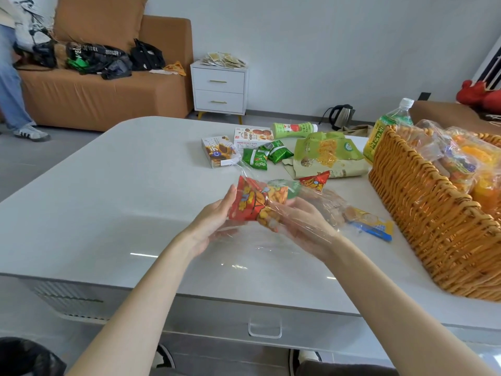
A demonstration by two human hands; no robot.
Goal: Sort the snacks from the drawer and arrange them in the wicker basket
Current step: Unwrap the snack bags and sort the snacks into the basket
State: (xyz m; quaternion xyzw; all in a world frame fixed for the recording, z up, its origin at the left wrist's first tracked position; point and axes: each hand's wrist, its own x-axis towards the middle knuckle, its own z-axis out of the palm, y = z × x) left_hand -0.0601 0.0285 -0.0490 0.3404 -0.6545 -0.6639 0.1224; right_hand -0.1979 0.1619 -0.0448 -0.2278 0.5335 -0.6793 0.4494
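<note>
Both left hand (pixel 214 222), right hand (pixel 301 226) hold snack bag (pixel 253 204) near wicker basket (pixel 423 213) wall.

The wicker basket (pixel 423 213) runs off the right edge, so its far end is out of view. The wrapped snacks (pixel 455 164) inside it are blurred by glare and cannot be told apart. A yellow-green bottle (pixel 386 131) is partly hidden behind the basket's upper left corner. At centre, the right hand (pixel 303 226) lies behind the film of the clear bag (pixel 325 202), its fingertips hidden under the packets. The left hand (pixel 214 221) has its fingers behind the red packet (pixel 244 204). Print on the boxes (pixel 219 151) above is too small to read. At upper left a person (pixel 10 85) is cut to a leg and shoe. The drawer (pixel 264 325) at bottom centre shows only its front.
</note>
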